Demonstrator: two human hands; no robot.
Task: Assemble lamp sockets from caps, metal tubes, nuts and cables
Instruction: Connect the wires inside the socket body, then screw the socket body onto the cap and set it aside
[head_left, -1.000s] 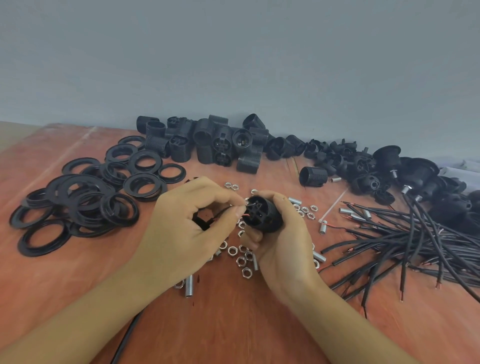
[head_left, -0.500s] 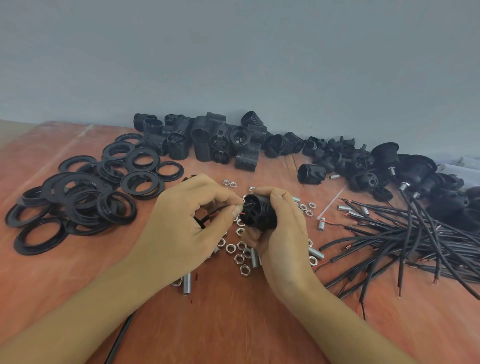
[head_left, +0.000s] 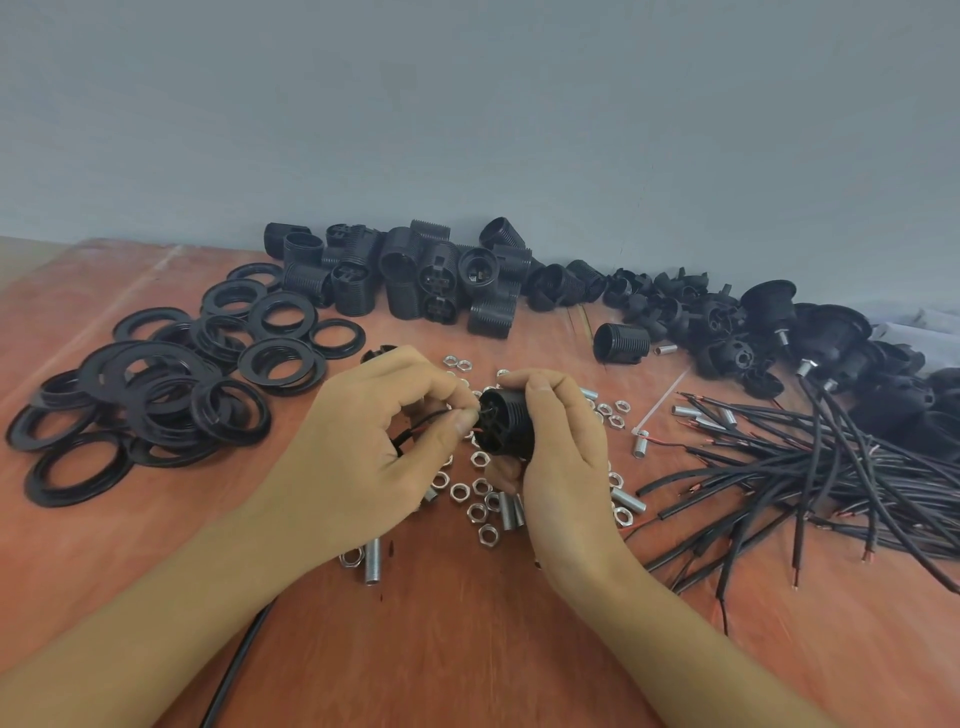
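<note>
The right hand (head_left: 558, 457) is gripping a black socket body (head_left: 506, 423) above the middle of the worktop (head_left: 467, 649), its open face turned toward the left hand (head_left: 358, 447). The left hand's thumb and forefinger are pinching thin wires (head_left: 436, 418) at that face. Loose nuts (head_left: 475, 499) and metal tubes (head_left: 372, 561) are lying beneath both hands. Black rings (head_left: 156, 395) are lying toward the left edge, cables (head_left: 810, 478) toward the right.

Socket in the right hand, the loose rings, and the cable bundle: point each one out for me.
Socket (head_left: 505, 427), head view, on its slotted end face.
Rings (head_left: 283, 362), head view, on the band of one ring at the pile's right edge.
Cable bundle (head_left: 810, 462), head view, on the black sheaths mid-bundle.
</note>
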